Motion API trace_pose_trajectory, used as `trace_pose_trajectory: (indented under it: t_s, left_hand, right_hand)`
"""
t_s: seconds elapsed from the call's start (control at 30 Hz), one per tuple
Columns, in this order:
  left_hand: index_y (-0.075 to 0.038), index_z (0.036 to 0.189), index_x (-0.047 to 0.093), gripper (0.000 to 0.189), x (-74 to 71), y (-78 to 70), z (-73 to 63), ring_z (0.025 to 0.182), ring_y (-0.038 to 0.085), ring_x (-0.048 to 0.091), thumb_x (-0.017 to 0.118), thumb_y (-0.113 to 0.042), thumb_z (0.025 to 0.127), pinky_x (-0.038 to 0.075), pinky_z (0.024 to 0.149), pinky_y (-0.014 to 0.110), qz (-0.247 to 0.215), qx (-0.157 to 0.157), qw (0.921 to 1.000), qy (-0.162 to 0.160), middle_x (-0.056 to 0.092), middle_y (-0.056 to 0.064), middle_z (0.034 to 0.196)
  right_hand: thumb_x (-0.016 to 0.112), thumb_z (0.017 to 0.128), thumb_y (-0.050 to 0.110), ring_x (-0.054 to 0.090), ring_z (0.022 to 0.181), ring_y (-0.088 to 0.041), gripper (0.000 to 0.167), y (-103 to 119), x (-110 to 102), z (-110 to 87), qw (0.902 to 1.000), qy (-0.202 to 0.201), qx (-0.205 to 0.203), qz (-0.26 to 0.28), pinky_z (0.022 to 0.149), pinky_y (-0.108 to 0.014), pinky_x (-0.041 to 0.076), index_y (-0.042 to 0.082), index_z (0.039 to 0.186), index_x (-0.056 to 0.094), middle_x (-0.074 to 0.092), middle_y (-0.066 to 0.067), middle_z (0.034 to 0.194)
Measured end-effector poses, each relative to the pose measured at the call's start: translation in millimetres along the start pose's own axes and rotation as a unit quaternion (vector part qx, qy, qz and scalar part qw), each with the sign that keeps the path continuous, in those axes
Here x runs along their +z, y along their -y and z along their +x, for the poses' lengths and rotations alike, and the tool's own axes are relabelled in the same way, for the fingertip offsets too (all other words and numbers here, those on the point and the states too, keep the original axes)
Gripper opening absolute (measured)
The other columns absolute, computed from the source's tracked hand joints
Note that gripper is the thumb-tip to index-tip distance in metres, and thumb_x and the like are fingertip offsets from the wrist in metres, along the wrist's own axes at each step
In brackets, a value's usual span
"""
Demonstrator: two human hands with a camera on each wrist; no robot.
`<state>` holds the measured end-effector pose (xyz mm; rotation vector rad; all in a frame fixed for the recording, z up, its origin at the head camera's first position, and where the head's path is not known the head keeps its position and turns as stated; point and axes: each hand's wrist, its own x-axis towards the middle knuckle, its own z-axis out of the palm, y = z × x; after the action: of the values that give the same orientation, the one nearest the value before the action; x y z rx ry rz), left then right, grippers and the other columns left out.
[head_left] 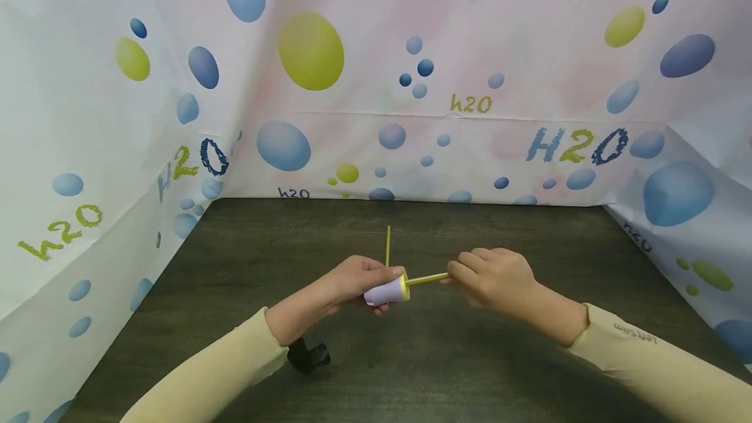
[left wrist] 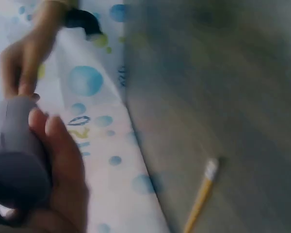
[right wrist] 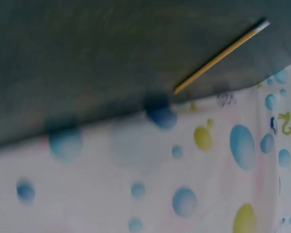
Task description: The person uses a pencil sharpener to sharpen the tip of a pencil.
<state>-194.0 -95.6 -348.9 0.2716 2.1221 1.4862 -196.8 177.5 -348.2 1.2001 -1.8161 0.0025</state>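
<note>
So the dark table (head_left: 470,371) spreads out under the lilac cylinder (head_left: 384,293). Left hand (head_left: 355,278) has its fingers curled round that cylinder, thumb on top, probably so it stays steady. Right of the cylinder, the right hand (head_left: 493,279), fingers curled, pinches a pencil-like stick (head_left: 427,279) that meets its yellow end, likely keeping both lined up. Loose pencil (head_left: 388,244) lies behind the cylinder.

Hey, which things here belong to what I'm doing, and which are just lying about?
In the job:
Yellow-ended lavender cylinder, probably a sharpener, in your left grip
Yellow pencil in your right grip, reaching the cylinder's yellow end

Apparently just lying about:
Second pencil, untouched on the dark tabletop

The black object by your left cuff: can't tell.
</note>
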Motion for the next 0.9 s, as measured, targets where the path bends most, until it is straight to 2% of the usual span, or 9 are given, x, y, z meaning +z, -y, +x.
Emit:
trace_pose_trajectory:
  t_s: [0.1, 0.17, 0.3, 0.33, 0.4, 0.47, 0.53, 0.77, 0.9]
  left_hand:
    - [0.000, 0.109, 0.073, 0.038, 5.9, 7.9, -0.8, 0.072, 0.012, 0.066, 0.076, -0.034, 0.092, 0.058, 0.066, 0.027, 0.146, 0.148, 0.9746, -0.083, 0.074, 0.013, 0.096]
    - [-0.002, 0.108, 0.073, 0.043, 6.8, 15.0, 0.3, 0.077, 0.014, 0.067, 0.086, -0.034, 0.083, 0.056, 0.065, 0.024, 0.296, 0.300, 0.8954, -0.144, 0.075, 0.010, 0.097]
    - [-0.002, 0.107, 0.073, 0.060, 0.0, 23.0, 6.0, 0.082, 0.014, 0.070, 0.095, -0.041, 0.068, 0.060, 0.073, 0.024, 0.488, 0.568, 0.6195, -0.235, 0.074, 0.005, 0.094]
    - [-0.002, 0.107, 0.072, 0.063, -2.5, 22.9, 7.3, 0.083, 0.014, 0.070, 0.096, -0.044, 0.066, 0.061, 0.075, 0.025, 0.503, 0.603, 0.5699, -0.242, 0.073, 0.005, 0.094]
    - [-0.003, 0.108, 0.072, 0.066, -6.6, 20.1, 8.3, 0.084, 0.013, 0.071, 0.096, -0.045, 0.064, 0.061, 0.077, 0.025, 0.507, 0.634, 0.5326, -0.239, 0.073, 0.004, 0.095]
    - [-0.004, 0.110, 0.071, 0.065, -9.1, 15.8, 6.0, 0.084, 0.014, 0.071, 0.096, -0.045, 0.066, 0.061, 0.076, 0.025, 0.504, 0.625, 0.5478, -0.237, 0.073, 0.004, 0.096]
    - [-0.004, 0.111, 0.071, 0.063, -9.7, 11.5, 1.8, 0.086, 0.016, 0.072, 0.096, -0.041, 0.066, 0.061, 0.075, 0.026, 0.491, 0.588, 0.5985, -0.235, 0.073, 0.005, 0.097]
    - [-0.005, 0.118, 0.073, 0.044, -11.5, -6.1, -7.2, 0.082, 0.016, 0.067, 0.083, -0.034, 0.085, 0.054, 0.067, 0.025, 0.328, 0.279, 0.8863, -0.169, 0.076, 0.010, 0.106]
    - [0.000, 0.120, 0.072, 0.042, -22.2, -13.2, -2.9, 0.076, 0.014, 0.066, 0.067, -0.036, 0.098, 0.055, 0.066, 0.026, 0.128, 0.092, 0.9859, -0.055, 0.073, 0.014, 0.100]
  right_hand:
    - [0.037, 0.110, 0.048, 0.032, 0.044, 0.001, 0.053, 5.9, -2.6, 0.4, 0.9814, 0.116, 0.109, 0.107, 0.042, -0.016, 0.020, 0.019, 0.072, 0.061, 0.046, 0.012, 0.054]
    - [0.043, 0.108, 0.049, 0.028, 0.046, 0.004, 0.050, 8.0, -5.7, 1.8, 0.9275, 0.219, 0.205, 0.223, 0.045, -0.016, 0.019, 0.020, 0.072, 0.063, 0.041, 0.015, 0.053]
    - [0.054, 0.106, 0.032, 0.023, 0.046, 0.000, 0.040, 2.9, -7.5, 2.7, 0.6718, 0.372, 0.377, 0.518, 0.045, -0.019, 0.020, 0.008, 0.075, 0.064, 0.034, 0.012, 0.054]
    - [0.054, 0.106, 0.030, 0.022, 0.045, -0.002, 0.040, 0.1, -6.9, 2.3, 0.6021, 0.393, 0.405, 0.565, 0.044, -0.020, 0.020, 0.006, 0.076, 0.064, 0.033, 0.012, 0.054]
    - [0.052, 0.107, 0.029, 0.021, 0.045, -0.003, 0.041, -5.9, -4.8, 1.7, 0.5154, 0.416, 0.425, 0.617, 0.043, -0.020, 0.020, 0.001, 0.078, 0.062, 0.032, 0.010, 0.053]
    - [0.051, 0.108, 0.033, 0.024, 0.045, -0.003, 0.043, -11.0, -4.6, 2.9, 0.5208, 0.420, 0.413, 0.618, 0.043, -0.021, 0.024, 0.001, 0.083, 0.066, 0.035, 0.010, 0.053]
    - [0.052, 0.108, 0.034, 0.031, 0.047, -0.003, 0.043, -14.2, -6.0, 5.8, 0.5861, 0.402, 0.388, 0.587, 0.046, -0.022, 0.030, -0.001, 0.091, 0.070, 0.040, 0.008, 0.056]
    - [0.053, 0.106, 0.041, 0.056, 0.063, -0.007, 0.038, -9.1, -15.8, 10.7, 0.8886, 0.256, 0.249, 0.288, 0.056, -0.024, 0.047, 0.008, 0.111, 0.072, 0.070, 0.003, 0.084]
    - [0.040, 0.111, 0.037, 0.052, 0.061, -0.011, 0.041, -6.6, -5.6, 5.7, 0.9964, 0.052, 0.055, 0.039, 0.050, -0.023, 0.041, 0.009, 0.104, 0.068, 0.061, 0.001, 0.079]
